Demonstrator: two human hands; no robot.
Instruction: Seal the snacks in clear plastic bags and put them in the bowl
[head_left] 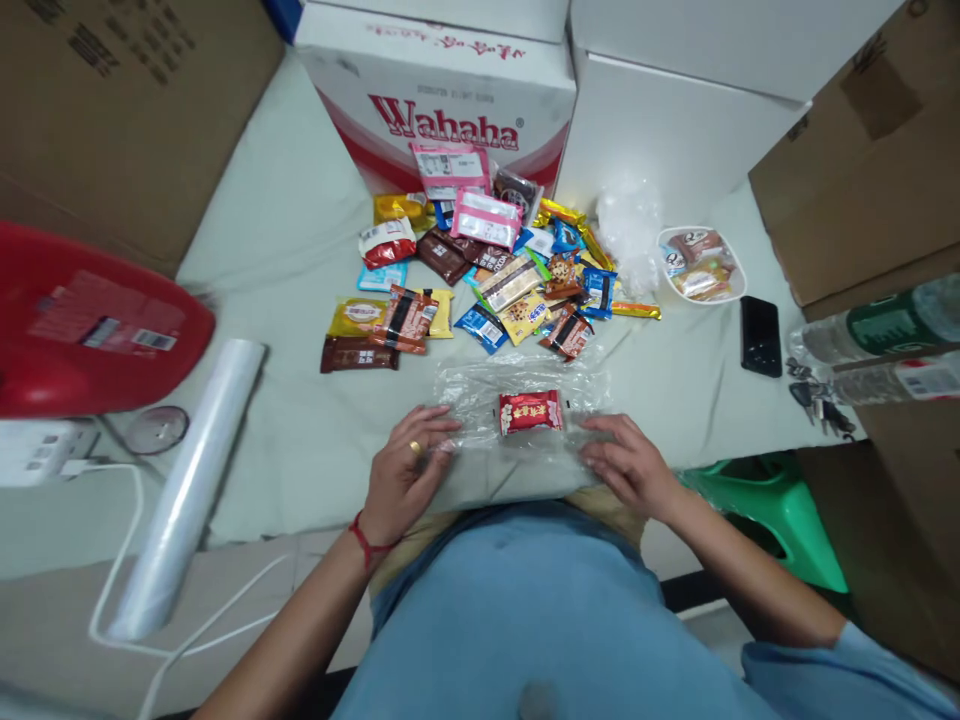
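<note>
A small snack in a red wrapper with gold characters (530, 411) lies on a crinkled sheet of clear plastic film (472, 390) at the table's near edge. My left hand (409, 465), with a gold ring and a red wrist cord, rests at the film's left end, fingers stretched and the thumb apart. At the right end, the fingers of my right hand (626, 462) lie extended on the film. Neither hand touches the red snack. Beyond the film is a pile of wrapped snacks (510, 280) in brown, yellow, blue and pink packets.
Behind the pile stands a Wahaha carton (450, 110). A white tub (703, 265) of snacks, a phone (760, 337), keys (821, 405) and bottles (885, 325) are at right. A roll of plastic film (187, 490) and a red container (97, 320) are at left. A green stool (795, 515) stands below.
</note>
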